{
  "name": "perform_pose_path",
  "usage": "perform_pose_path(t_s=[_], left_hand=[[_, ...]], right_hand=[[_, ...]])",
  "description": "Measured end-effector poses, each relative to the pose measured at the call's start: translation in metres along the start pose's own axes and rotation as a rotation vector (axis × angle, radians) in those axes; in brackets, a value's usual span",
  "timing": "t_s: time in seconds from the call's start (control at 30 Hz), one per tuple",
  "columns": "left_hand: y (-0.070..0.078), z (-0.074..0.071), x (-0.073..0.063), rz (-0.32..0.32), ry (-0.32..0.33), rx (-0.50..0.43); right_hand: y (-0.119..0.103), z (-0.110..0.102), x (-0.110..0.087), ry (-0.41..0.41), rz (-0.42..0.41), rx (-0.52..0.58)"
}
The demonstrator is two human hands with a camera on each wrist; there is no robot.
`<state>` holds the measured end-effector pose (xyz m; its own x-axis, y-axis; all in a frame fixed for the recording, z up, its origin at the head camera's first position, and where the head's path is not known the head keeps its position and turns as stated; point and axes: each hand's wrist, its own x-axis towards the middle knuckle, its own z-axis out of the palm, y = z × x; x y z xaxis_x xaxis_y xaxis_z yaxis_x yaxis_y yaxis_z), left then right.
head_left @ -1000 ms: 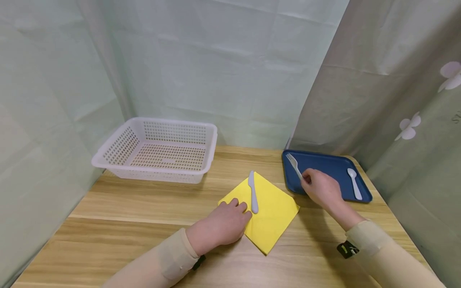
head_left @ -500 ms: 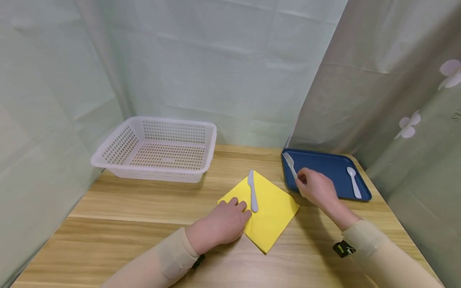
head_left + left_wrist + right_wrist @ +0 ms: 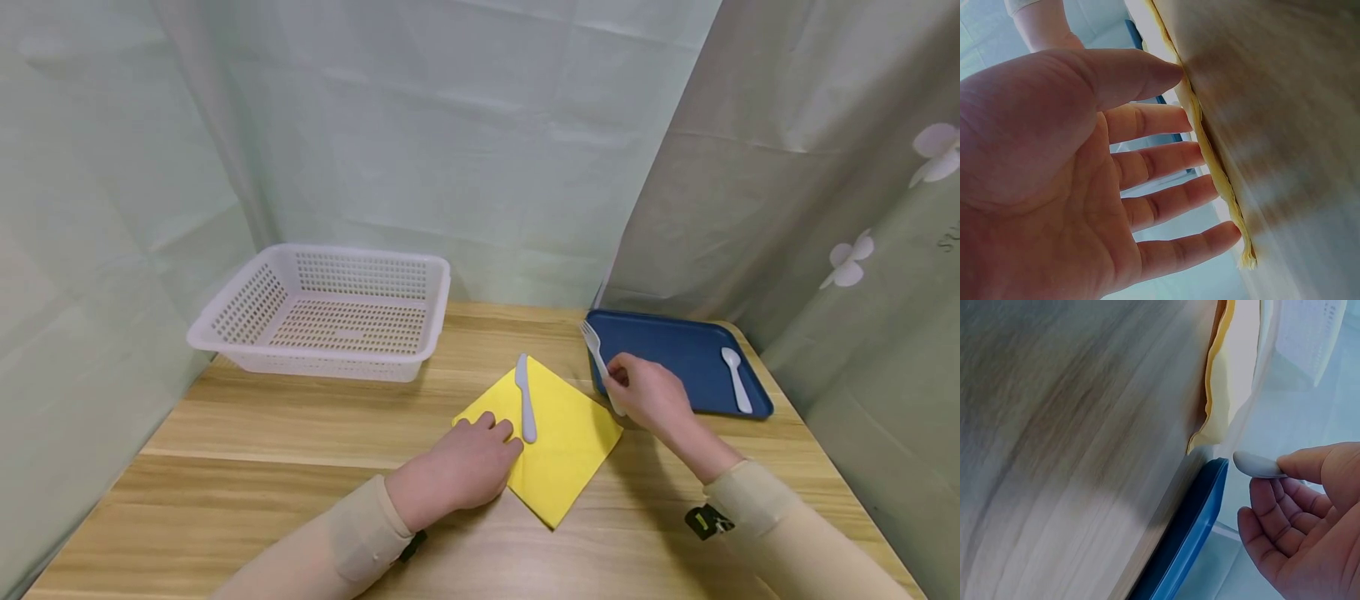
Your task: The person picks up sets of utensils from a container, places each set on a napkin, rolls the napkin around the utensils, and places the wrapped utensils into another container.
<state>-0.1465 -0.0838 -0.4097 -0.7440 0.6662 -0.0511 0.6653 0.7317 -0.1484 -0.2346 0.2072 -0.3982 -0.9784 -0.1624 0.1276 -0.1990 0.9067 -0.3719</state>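
Observation:
My right hand (image 3: 651, 394) pinches a pale plastic fork (image 3: 595, 343) by its handle, above the left edge of a blue tray (image 3: 675, 337). In the right wrist view the rounded handle end (image 3: 1257, 465) shows between thumb and fingers. With fingers spread, my left hand (image 3: 467, 463) rests on the left part of a yellow napkin (image 3: 567, 442). The left wrist view shows those fingertips (image 3: 1192, 153) touching the napkin's edge. A pale knife (image 3: 527, 402) lies on the napkin, just beyond the left fingers. On the tray's right side lies a white spoon (image 3: 737, 379).
A white perforated basket (image 3: 330, 354) stands at the back left of the wooden table (image 3: 247, 467). Curtains (image 3: 450, 150) hang close behind the table and along both sides.
My right hand has moved left with the fork, from over the tray toward the napkin. The left hand, napkin and knife have stayed in place.

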Motion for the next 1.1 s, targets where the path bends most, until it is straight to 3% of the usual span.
perform_pose_path(t_s=[1.1], left_hand=[[0.000, -0.001, -0.002, 0.002, 0.012, 0.003]], right_hand=[[-0.022, 0.012, 0.000, -0.094, -0.013, 0.117]])
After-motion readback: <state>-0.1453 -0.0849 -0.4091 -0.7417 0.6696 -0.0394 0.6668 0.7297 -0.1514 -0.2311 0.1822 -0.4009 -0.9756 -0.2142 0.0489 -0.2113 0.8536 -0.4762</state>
